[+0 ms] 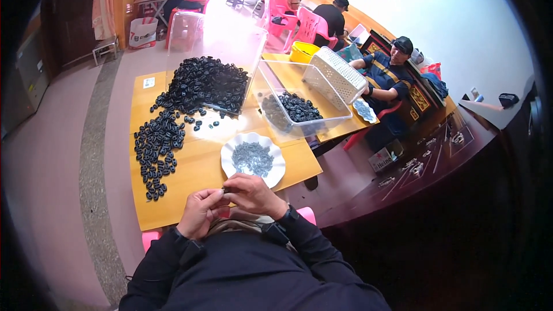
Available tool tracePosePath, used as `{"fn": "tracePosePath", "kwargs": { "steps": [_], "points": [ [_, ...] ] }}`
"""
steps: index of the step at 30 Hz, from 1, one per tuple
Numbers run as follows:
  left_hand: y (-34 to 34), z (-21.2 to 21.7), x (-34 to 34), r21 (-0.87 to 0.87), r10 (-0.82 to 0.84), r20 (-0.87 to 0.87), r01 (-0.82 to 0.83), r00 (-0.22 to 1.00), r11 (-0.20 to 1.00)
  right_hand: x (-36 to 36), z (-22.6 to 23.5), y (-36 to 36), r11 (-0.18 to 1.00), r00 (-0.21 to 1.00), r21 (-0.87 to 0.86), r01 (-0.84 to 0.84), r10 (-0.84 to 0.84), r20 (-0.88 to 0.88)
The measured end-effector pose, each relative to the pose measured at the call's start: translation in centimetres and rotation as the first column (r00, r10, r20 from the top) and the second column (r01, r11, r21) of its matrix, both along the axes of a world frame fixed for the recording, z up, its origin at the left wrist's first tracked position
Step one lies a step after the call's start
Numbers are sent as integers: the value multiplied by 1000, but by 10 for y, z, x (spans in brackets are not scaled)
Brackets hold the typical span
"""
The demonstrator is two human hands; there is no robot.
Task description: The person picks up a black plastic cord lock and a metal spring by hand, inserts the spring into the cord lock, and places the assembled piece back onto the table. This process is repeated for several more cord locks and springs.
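Note:
Close to my body, at the front edge of the wooden table (196, 179), my left hand (197, 214) and my right hand (256, 194) meet fingertip to fingertip. Both are closed, pinching a small black part (226, 189) between them; the fingers cover most of it. Just beyond my right hand stands a white scalloped bowl (278, 174) with many small grey pieces (252, 158) in it. Loose black oval parts with holes (156, 152) lie spread along the table's left side. They run up to a large heap of black parts (207, 83) at a tipped clear bin (254, 55).
A clear tub (340, 116) of black parts sits right of the heap. Beyond it are a white perforated basket (334, 72), a yellow basin (303, 52) and a seated person (386, 72). Other people sit on pink chairs (308, 26) farther back. A dark cabinet (438, 161) stands right.

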State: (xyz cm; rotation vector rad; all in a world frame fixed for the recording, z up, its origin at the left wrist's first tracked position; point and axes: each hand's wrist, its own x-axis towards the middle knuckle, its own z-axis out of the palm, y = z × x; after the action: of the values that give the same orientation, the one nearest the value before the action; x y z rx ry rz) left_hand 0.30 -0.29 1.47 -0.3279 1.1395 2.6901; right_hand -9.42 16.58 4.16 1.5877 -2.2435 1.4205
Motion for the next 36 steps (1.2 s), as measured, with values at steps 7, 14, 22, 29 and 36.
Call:
{"fn": "tracePosePath", "kwargs": {
  "steps": [7,14,22,29,36],
  "points": [
    [-2,1,-3,-44,67,67,-64,996,997,-52,37,53,852,861,-180,492,-506,-42],
    [-4,-8,-2,-27,77,88,-75,993,997,-144,89,88,618,580,-359,700,-785,-220],
    [-4,-12,-3,-22,91,116,-89,989,996,-170,64,109,597,655,-310,740,-745,130],
    [-6,-9,-3,-9,75,109,-75,991,997,-112,40,103,629,689,-283,724,-664,290],
    [-5,-13,-4,-4,87,90,-87,992,996,-90,-23,102,730,715,-112,674,-607,346]
  ]
}}
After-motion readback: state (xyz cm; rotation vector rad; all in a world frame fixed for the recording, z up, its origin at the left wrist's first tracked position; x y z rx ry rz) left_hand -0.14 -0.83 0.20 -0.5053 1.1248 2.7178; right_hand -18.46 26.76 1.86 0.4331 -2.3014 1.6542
